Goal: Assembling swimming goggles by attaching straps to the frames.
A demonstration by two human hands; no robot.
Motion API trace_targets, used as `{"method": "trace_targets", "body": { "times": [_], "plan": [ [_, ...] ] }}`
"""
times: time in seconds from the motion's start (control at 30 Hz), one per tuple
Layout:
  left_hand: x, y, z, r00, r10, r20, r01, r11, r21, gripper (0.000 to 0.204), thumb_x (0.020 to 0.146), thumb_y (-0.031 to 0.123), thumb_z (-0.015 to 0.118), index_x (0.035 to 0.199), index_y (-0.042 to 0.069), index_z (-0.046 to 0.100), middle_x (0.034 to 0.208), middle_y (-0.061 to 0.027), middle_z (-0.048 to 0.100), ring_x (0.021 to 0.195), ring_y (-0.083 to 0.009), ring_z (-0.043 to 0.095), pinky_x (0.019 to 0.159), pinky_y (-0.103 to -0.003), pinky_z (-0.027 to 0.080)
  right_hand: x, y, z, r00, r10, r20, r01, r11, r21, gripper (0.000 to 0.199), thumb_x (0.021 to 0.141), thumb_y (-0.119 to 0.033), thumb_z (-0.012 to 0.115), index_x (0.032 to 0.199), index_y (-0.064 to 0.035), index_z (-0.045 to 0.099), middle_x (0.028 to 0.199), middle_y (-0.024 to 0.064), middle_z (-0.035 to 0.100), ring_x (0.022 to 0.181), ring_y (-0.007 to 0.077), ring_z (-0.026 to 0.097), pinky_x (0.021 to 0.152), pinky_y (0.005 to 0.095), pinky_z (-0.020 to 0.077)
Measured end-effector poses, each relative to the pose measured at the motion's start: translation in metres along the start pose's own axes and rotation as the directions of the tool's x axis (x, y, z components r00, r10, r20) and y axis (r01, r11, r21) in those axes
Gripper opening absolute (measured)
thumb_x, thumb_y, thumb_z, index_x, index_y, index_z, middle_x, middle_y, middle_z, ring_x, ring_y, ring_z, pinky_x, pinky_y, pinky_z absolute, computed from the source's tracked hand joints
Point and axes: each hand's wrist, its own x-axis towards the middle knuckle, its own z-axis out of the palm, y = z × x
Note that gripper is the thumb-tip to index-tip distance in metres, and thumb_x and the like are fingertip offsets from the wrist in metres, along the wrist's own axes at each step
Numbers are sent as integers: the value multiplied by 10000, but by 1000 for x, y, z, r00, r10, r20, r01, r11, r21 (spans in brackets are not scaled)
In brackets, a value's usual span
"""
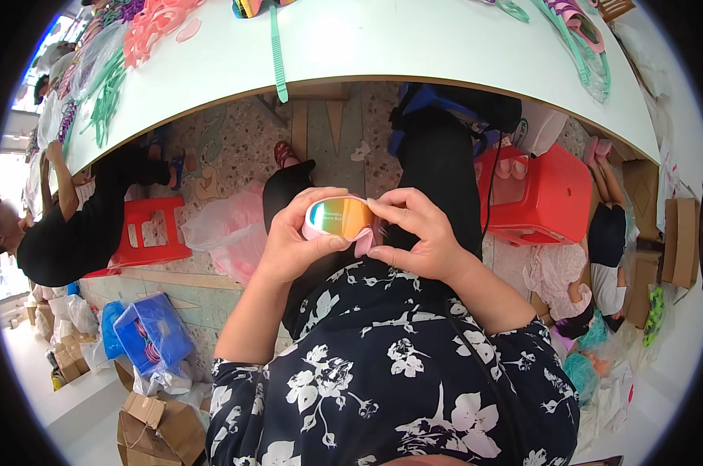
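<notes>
Pink goggles point(338, 220) with a mirrored lens sit over the lap, below the counter point(414, 43), grasped by left hand point(295, 241) and right hand point(415, 237); likely lens fitting, needing steady pressing.

A white table point(414, 39) carries pink pieces point(153, 27) and green straps point(107, 97).

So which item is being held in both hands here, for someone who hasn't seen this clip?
Start at the white table across the top, then drop to the lap below it. There the left hand and right hand grip a pink-framed goggle piece. Its mirrored orange-gold lens sets it apart from the plain straps on the table.
</notes>
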Motion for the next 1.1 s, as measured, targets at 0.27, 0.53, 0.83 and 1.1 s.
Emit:
{"method": "trace_targets", "body": {
  "times": [0.27,0.53,0.83,1.1],
  "plan": [
    [2,6,-7,1000,5,25,-8,995,103,609,715,170,885,1250,-3,650,1226,-96,630,1157,-203,588,1007,-339,449,4,0,0,1000,10,-27,-9,999,48,532,690,-170,889,1169,-53,689,1105,130,641,957,261,664,831,350,543],
    [25,59,-15,919,197,341,-391,569,723,528,700,283,882,1133,44,698,1051,-108,634,1029,-280,618,896,-385,508,12,-2,-5,999,26,48,-27,999,24,543,676,-161,901,1155,-25,686,1100,122,639,970,251,642,835,343,530],
    [31,45,8,870,261,419,-489,341,803,434,751,341,809,1010,23,665,920,-111,602,869,-315,625,771,-412,528,22,-3,-25,972,94,217,-125,983,135,572,692,-189,902,1192,-21,681,1141,109,614,1049,242,610,910,349,502],
    [22,30,10,853,405,330,-488,395,778,450,735,291,809,1057,27,640,945,-132,621,831,-319,636,729,-417,538,22,28,-19,834,304,460,-551,454,700,629,905,-494,726,1269,-13,548,1220,86,567,1160,192,569,1039,337,448]
  ]
}}
